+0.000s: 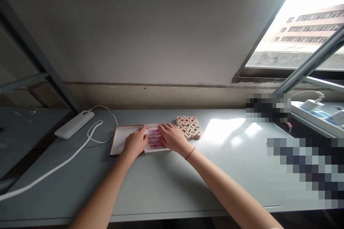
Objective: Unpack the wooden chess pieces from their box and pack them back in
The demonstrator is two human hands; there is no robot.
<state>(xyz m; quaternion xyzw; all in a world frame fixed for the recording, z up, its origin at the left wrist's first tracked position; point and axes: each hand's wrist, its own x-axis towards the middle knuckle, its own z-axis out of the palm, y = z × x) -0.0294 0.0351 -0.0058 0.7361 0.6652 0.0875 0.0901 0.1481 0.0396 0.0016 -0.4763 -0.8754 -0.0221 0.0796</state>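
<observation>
One shallow box (122,138), opened flat on the grey desk (161,186); red-lined sheet (154,138) in its right half. Left hand (136,141) at the sheet's left edge, right hand (174,138) over its right side (whether either grips, cannot tell). Round marked pieces (188,127) in close rows just beside the right hand.

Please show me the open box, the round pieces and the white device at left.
Open box (120,140): head view, bare left half.
Round pieces (191,127): head view, middle piece.
White device (74,124): head view, top surface.
</observation>
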